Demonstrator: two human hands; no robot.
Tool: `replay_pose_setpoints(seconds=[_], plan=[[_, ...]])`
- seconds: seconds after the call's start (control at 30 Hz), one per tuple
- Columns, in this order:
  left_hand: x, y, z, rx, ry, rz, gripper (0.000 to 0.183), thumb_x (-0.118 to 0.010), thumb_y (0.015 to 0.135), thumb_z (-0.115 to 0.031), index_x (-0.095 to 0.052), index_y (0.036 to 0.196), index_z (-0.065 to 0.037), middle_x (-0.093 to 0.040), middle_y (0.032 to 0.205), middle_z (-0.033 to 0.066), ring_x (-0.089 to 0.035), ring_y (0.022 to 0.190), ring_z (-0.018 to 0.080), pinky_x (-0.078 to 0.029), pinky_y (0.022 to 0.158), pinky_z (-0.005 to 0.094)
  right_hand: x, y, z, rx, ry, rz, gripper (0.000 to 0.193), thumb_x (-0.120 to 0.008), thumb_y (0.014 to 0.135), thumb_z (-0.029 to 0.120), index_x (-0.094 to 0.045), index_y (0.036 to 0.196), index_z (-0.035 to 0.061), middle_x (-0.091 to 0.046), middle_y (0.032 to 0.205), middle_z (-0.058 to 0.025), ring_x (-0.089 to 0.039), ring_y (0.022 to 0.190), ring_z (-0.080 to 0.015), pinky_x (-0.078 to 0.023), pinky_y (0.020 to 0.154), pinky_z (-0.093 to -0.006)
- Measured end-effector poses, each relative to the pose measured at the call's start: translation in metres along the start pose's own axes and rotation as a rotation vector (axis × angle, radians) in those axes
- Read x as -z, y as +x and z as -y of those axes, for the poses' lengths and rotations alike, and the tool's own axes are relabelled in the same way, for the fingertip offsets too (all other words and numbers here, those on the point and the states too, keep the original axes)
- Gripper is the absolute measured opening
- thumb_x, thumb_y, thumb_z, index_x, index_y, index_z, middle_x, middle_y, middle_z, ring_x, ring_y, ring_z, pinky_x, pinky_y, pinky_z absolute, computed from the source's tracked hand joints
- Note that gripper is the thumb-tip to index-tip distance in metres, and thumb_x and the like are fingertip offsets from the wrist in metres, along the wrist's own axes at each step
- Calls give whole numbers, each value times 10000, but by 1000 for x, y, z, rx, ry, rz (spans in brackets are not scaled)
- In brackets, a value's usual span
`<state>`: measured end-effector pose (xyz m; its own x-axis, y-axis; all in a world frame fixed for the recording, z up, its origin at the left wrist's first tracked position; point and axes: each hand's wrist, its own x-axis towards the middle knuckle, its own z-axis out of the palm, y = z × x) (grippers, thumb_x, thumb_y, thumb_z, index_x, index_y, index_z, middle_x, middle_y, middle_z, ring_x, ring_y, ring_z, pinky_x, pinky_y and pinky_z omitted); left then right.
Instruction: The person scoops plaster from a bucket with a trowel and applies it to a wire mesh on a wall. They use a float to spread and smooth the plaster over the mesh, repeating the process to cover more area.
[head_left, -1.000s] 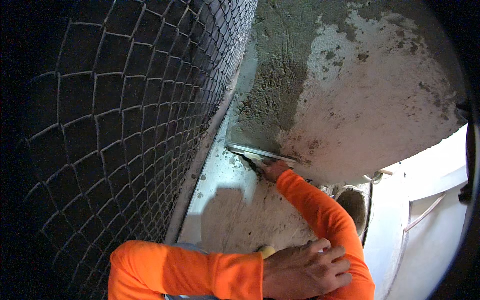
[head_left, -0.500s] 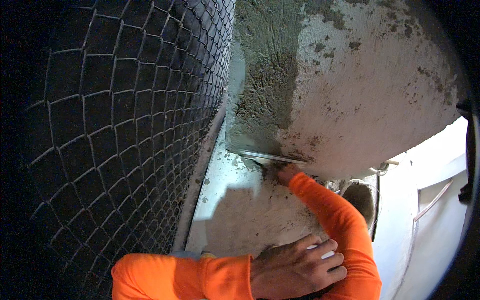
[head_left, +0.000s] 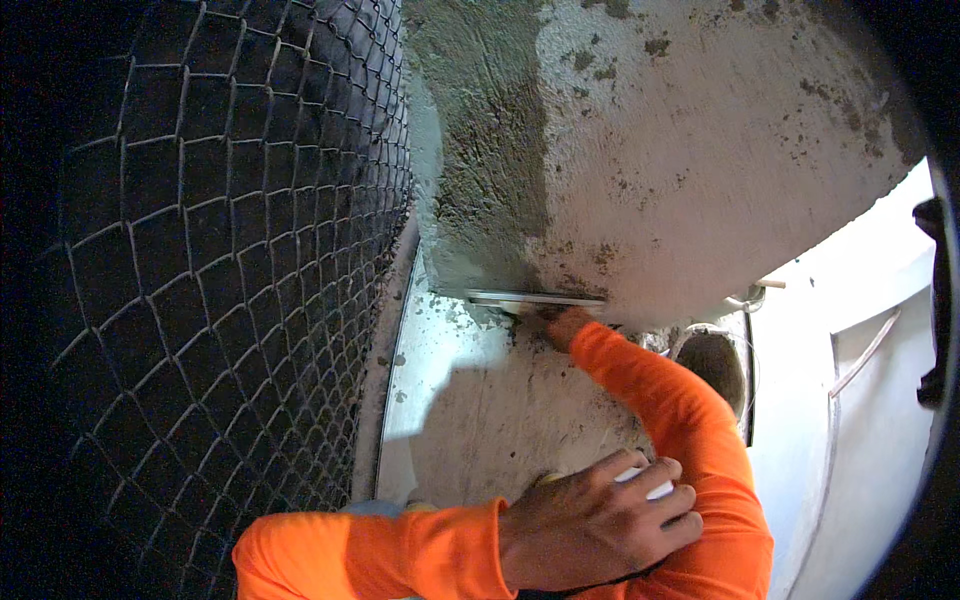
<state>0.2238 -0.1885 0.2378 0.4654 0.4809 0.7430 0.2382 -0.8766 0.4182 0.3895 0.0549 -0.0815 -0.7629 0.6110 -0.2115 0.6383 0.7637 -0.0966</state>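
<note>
My right hand (head_left: 563, 325) grips a long, flat plastering trowel (head_left: 540, 298), its blade set edge-on against the lower part of the wall. Dark wet mortar (head_left: 490, 150) covers a strip of wall above the blade; to its right the wall (head_left: 680, 180) is pale, rough and spotted. Across my orange right sleeve lies my left hand (head_left: 600, 520), fingers curled. Something white (head_left: 655, 488) shows between those fingers, too hidden to name. The trowel's handle is mostly covered by my right hand.
Chain-link fencing (head_left: 230, 250) runs along the left, with a narrow ledge (head_left: 385, 340) at its foot. Below the wall is a mortar-splashed floor (head_left: 500, 410). A round bucket-like container (head_left: 712, 365) stands right of my right arm, near a pale panel (head_left: 870, 390).
The wall and fence have shifted left and slightly up in view. My right hand and the trowel stay at the wall's foot, slightly further right along it. My left hand remains on the sleeve.
</note>
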Motion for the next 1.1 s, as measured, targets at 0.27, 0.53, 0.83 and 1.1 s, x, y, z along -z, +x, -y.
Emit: replay_pose_setpoints(seconds=[0.27,0.53,0.83,1.1], plan=[[15,-9,-16,35,-92,278,161,-624,869,-211,-672,1010,-152,-662,1027,44,-613,1073,205,-498,923,391,77,-87,-44,221,-80,-340,558,-624,930,297,-499,1472,256,-661,1240,-175,-708,937,-387,-587,830,-538],[0,-1,-12,19,-77,238,212,-556,883,-234,-638,1040,-118,-637,1088,57,-616,1080,248,-516,919,386,29,-36,-15,-19,-77,-134,560,-631,919,305,-516,1462,229,-685,1186,-163,-713,911,-375,-590,819,-537],[8,-7,-12,-4,-116,320,254,-564,884,-243,-646,1098,-135,-648,1157,51,-615,1109,253,-513,931,397,91,-116,-69,141,-86,-347,566,-639,906,315,-535,1450,198,-712,1125,-149,-718,882,-362,-593,807,-536],[9,-6,-16,29,-98,335,247,-570,881,-233,-638,1094,-128,-653,1141,44,-611,1118,245,-514,921,372,94,-142,-73,76,-131,-231,528,-645,898,300,-559,1403,170,-721,1083,-151,-720,870,-361,-593,799,-520]])
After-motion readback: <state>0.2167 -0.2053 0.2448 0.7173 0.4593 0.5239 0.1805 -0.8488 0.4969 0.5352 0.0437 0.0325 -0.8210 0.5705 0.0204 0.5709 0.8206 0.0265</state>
